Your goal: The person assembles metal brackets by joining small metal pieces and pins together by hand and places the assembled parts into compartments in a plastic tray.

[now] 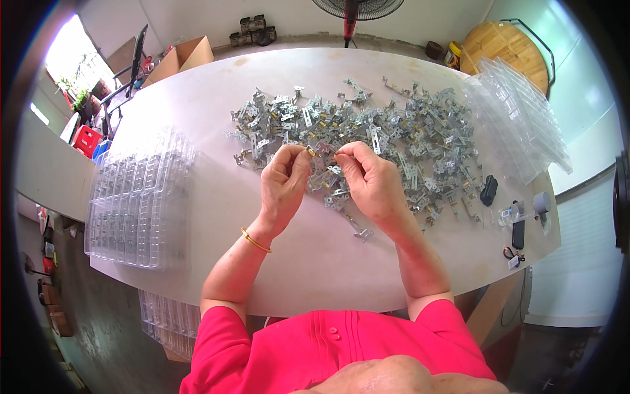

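Observation:
Over the near edge of a wide heap of small silvery metal brackets (420, 141), both my hands are raised close together. My left hand (286, 180) pinches a small metal bracket (314, 152) with a brassy bit at its end between thumb and fingers. From the other side my right hand (371, 177) is closed, its thumb and fingertips at the bracket's right end. Whether the two hands grip one piece or two touching pieces, I cannot make out. One longer bracket (357, 228) lies apart from the heap, below my right hand.
Clear plastic trays (134, 203) are stacked at the table's left, holding metal parts. More clear trays (518, 118) lie at the right. Near the right edge sit a black case (488, 190), a tape roll (541, 203) and a black object (518, 234). A fan (354, 10) stands behind the table.

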A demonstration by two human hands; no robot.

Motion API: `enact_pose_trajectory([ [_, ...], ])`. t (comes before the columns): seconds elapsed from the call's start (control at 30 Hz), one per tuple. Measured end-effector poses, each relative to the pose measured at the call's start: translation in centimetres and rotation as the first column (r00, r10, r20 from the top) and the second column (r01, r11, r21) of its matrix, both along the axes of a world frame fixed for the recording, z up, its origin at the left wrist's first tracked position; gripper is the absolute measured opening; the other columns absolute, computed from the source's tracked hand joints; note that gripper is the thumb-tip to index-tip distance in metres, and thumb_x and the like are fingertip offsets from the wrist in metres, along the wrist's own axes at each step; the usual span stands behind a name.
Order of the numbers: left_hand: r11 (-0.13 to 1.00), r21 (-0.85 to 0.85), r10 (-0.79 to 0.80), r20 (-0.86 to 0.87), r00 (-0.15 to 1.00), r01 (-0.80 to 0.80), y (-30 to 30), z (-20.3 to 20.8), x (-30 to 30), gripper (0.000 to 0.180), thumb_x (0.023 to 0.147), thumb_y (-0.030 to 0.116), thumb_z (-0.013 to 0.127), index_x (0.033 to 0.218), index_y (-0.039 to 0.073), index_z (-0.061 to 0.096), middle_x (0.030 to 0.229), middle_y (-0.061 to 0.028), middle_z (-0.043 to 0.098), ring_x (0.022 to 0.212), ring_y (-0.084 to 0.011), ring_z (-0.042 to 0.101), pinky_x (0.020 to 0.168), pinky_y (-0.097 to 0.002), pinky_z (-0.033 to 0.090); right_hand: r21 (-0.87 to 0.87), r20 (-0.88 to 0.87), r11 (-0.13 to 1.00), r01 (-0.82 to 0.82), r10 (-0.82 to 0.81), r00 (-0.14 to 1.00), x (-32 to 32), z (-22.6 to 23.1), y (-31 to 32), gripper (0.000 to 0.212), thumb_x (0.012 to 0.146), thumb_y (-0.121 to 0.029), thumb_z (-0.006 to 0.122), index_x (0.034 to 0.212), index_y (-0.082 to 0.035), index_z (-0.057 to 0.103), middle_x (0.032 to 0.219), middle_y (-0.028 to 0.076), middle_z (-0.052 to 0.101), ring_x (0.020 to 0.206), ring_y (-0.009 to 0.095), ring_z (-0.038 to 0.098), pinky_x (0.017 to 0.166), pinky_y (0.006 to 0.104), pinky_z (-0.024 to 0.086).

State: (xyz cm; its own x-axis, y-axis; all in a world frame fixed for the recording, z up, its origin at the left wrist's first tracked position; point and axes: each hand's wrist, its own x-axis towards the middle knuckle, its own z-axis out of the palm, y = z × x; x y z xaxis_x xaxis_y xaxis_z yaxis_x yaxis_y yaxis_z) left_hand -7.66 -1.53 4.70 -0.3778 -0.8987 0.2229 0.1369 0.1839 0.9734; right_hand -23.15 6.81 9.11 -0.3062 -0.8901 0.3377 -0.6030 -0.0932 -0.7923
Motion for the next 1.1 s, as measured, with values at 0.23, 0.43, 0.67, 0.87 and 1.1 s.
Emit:
enact_pose_trajectory([
  [0.23, 0.826, -0.543, 0.235, 0.085, 0.968, -0.153, -0.1, -1.0, -0.3, 0.004, 0.1, 0.004, 0.061, 0.101, 0.001, 0.065, 0.08, 0.0021, 0.06, 0.064, -0.0037, 0.048, 0.056, -0.0212, 0.04, -0.045, 0.021, 0.999, -0.026, 0.027, 0.999, -0.1, -0.9, -0.1, 0.013, 0.102, -0.015, 0.062, 0.108, -0.004, 0.063, 0.066, 0.006, 0.059, 0.059, 0.009, 0.053, 0.057, 0.0283, 0.046],
  [0.43, 0.779, -0.623, 0.213, 0.147, 0.966, -0.077, 0.6, -0.1, -0.4, 0.008, 0.093, -0.002, 0.064, 0.1, 0.001, 0.067, 0.083, -0.0085, 0.065, 0.061, -0.0153, 0.055, 0.055, -0.0282, 0.045, 0.165, 0.397, 0.966, -0.197, 0.118, 0.91, -0.5, 0.3, 0.2, 0.019, 0.105, -0.011, 0.05, 0.119, -0.002, 0.059, 0.083, 0.009, 0.069, 0.071, 0.015, 0.066, 0.067, 0.031, 0.055],
  [0.67, 0.76, -0.649, 0.168, 0.155, 0.973, -0.028, 0.4, 0.0, -0.2, 0.007, 0.093, -0.002, 0.064, 0.099, 0.001, 0.066, 0.082, -0.0076, 0.065, 0.059, -0.0148, 0.055, 0.053, -0.0291, 0.045, 0.156, 0.618, 0.894, -0.42, 0.244, 0.747, -2.8, 0.2, -0.2, 0.024, 0.107, -0.013, 0.043, 0.119, 0.0, 0.06, 0.091, 0.006, 0.068, 0.076, 0.012, 0.063, 0.072, 0.0288, 0.056],
  [0.87, 0.708, -0.703, 0.091, 0.184, 0.979, 0.066, 0.1, 0.0, -0.2, 0.011, 0.088, -0.005, 0.064, 0.097, 0.0, 0.066, 0.077, -0.0095, 0.062, 0.059, -0.0215, 0.059, 0.053, -0.0332, 0.046, 0.225, 0.672, 0.866, -0.446, 0.193, 0.715, -3.3, 1.0, -0.4, 0.021, 0.106, -0.016, 0.049, 0.107, 0.0, 0.062, 0.089, 0.006, 0.067, 0.079, 0.012, 0.064, 0.073, 0.0302, 0.057],
  [1.1, 0.692, -0.696, -0.012, 0.256, 0.967, 0.193, 0.4, 0.1, -0.2, 0.008, 0.088, -0.004, 0.064, 0.096, 0.0, 0.065, 0.073, -0.0093, 0.059, 0.059, -0.0227, 0.059, 0.053, -0.0341, 0.046, 0.13, 0.483, 0.93, -0.344, 0.243, 0.841, -3.6, -1.5, -1.1, 0.014, 0.103, -0.013, 0.058, 0.101, 0.0, 0.062, 0.091, 0.005, 0.068, 0.084, 0.01, 0.062, 0.075, 0.0261, 0.051],
])
